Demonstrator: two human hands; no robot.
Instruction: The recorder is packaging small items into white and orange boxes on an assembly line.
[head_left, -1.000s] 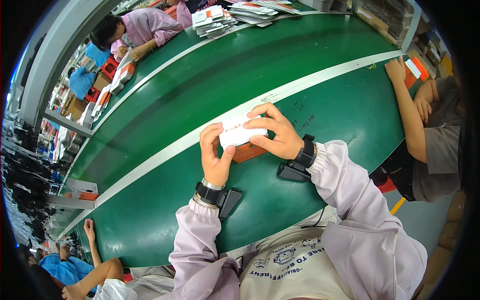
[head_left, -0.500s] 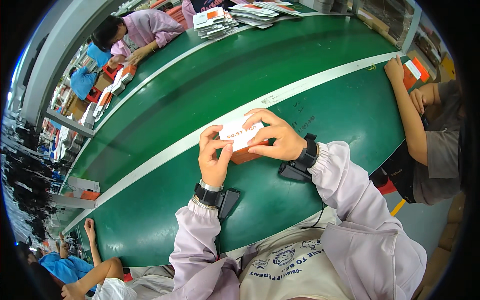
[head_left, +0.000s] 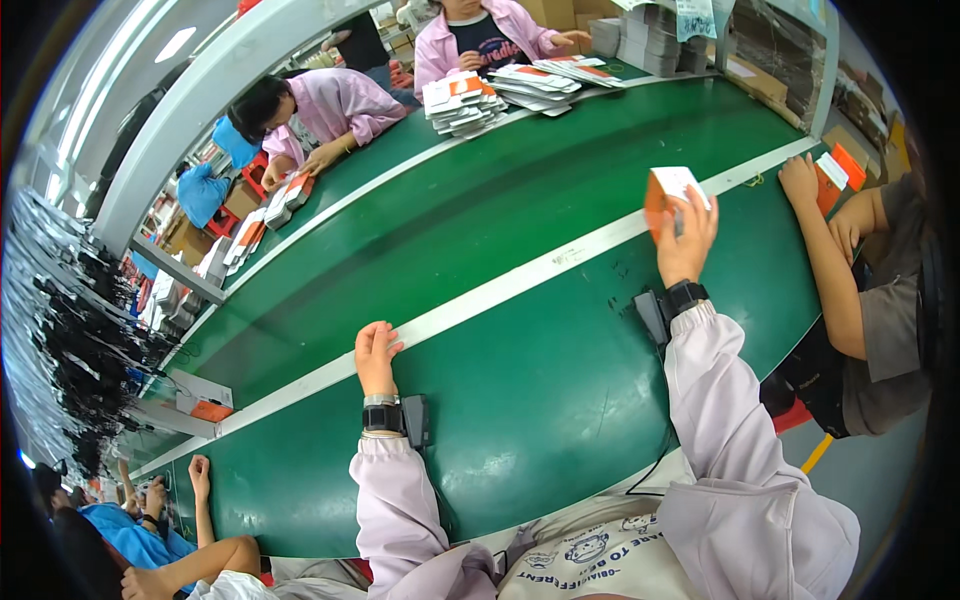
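Observation:
My right hand (head_left: pixel 686 242) is closed around a small carton (head_left: pixel 660 198) with a white face and orange sides. It holds the carton up on the right, over the white strip (head_left: pixel 520 285) that runs along the green table (head_left: pixel 520 410). The fingers cover part of the white face. My left hand (head_left: pixel 375 357) is apart from the carton, near the strip left of the middle. Its fingers are loosely bent, and nothing shows in them. Both wrists wear black straps with a small dark device.
Across the table, stacks of flat white and orange cartons (head_left: pixel 462 105) lie by two people in pink. At right, a person's forearm (head_left: pixel 835 265) rests near another orange and white carton (head_left: pixel 832 178). Another person's hand (head_left: pixel 200 478) is at lower left. A grey frame post (head_left: pixel 165 150) stands at left.
The carton has gone from between both hands to my right hand alone, moving right and away from me. My left hand has let go and shifted left and slightly down.

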